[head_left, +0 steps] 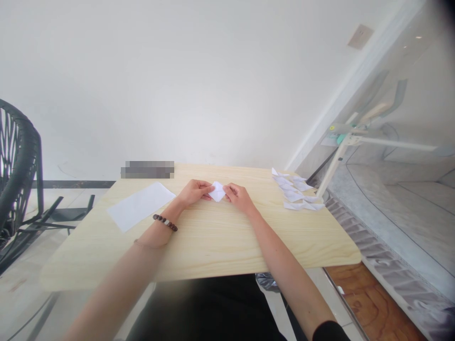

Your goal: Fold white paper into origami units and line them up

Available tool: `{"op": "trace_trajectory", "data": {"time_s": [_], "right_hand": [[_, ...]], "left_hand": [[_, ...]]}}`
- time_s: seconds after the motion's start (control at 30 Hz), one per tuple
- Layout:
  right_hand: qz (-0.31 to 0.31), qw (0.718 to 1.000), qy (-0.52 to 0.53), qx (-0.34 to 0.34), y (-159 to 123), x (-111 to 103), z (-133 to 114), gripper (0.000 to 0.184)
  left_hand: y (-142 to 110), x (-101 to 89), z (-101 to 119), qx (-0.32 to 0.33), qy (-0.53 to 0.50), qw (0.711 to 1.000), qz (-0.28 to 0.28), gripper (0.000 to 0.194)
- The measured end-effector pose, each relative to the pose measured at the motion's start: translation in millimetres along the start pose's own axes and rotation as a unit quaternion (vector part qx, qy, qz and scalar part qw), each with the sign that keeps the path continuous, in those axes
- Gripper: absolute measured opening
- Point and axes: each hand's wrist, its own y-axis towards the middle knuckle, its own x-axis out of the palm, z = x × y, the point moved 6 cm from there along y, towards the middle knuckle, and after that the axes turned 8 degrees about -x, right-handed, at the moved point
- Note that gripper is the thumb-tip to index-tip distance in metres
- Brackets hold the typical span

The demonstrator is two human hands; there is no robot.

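Note:
A small folded piece of white paper (217, 192), roughly diamond-shaped with crease lines, is held between my two hands above the middle of the table. My left hand (195, 192) pinches its left corner, thumb on top and fingers underneath. On the opposite corner, my right hand (237, 195) closes thumb and fingertips. Left of my hands lies a flat white sheet of paper (140, 207). Several folded white paper pieces (293, 192) with pointed ends rest in a group toward the table's right side.
The pale wooden table (213, 241) stands against a white wall (199, 85). A black woven chair (21, 161) is at the left. To the right are a white metal frame (336, 166) and a grey sofa (398, 199). A blurred-out patch covers the table's back left corner.

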Motion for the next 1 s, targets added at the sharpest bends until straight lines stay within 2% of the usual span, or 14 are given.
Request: {"op": "trace_trajectory", "data": {"time_s": [0.23,0.47,0.67,0.87,1.0], "right_hand": [[-0.029,0.999,-0.015,-0.023,-0.2,1.7,-5.2,0.031],[-0.056,0.998,-0.011,-0.028,0.4,9.9,-9.2,0.03],[-0.043,0.999,-0.002,-0.005,-0.8,7.8,-5.7,0.032],[-0.049,0.999,-0.01,-0.014,-0.9,9.9,-7.9,0.032],[-0.031,0.999,-0.018,-0.007,-0.5,7.9,-7.4,0.033]], "left_hand": [[-4.4,6.1,6.5,0.027,0.01,0.999,-0.025,0.037],[-4.5,1.3,8.0,0.036,0.039,0.999,0.011,0.033],[-5.2,0.0,9.2,0.026,0.057,0.997,0.046,0.034],[-4.2,-1.1,8.5,0.035,0.097,0.993,0.062,0.035],[-4.1,-1.0,8.7,0.039,0.066,0.995,0.068,0.035]]}}
